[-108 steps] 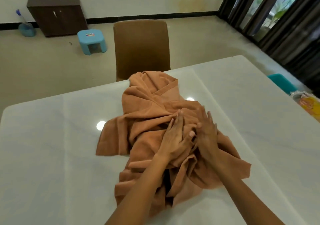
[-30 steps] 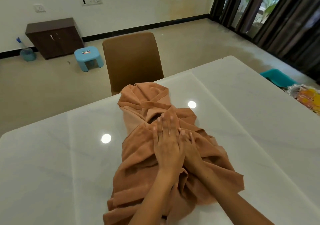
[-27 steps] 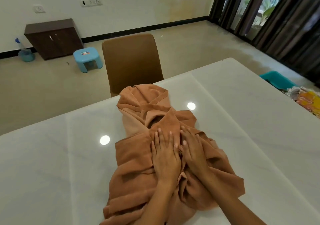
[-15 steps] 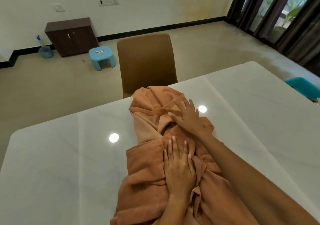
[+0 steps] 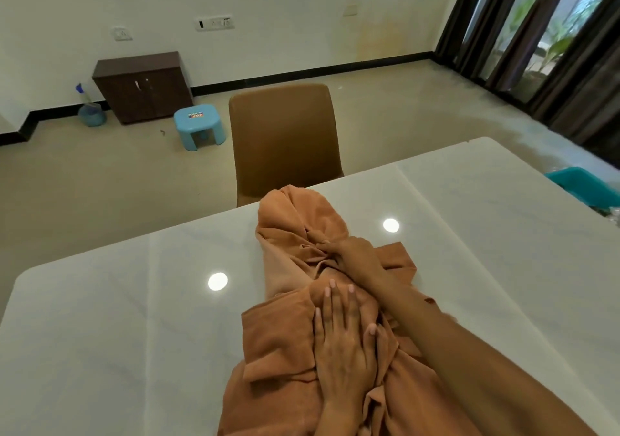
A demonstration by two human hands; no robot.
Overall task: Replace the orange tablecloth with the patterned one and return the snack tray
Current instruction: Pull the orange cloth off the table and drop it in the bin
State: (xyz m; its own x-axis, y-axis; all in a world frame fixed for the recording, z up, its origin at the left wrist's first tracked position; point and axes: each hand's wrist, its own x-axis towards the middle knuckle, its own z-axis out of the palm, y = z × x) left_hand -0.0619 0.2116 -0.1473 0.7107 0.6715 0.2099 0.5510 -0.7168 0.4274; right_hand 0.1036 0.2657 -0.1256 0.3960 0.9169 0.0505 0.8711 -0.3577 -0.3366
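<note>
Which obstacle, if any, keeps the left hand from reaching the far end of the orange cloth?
Probably none: the left hand lies flat on the orange cloth, with only cloth ahead; the right hand grips beside that path.

The orange cloth is lying bunched in a long, rumpled heap on the white table, running from the near edge toward the far edge. Its far end is rising in a rounded, folded hump just short of that edge, and its near part is spreading wider in loose creases and overlapping flaps. A flat corner is sticking out to the right at mid-length. The fabric is looking soft and matte, a plain rust-orange. The left hand is pressing flat on the middle of the heap, and the right hand is gripping a gathered fold farther along. A teal tray is showing at the right edge, mostly cut off.
</note>
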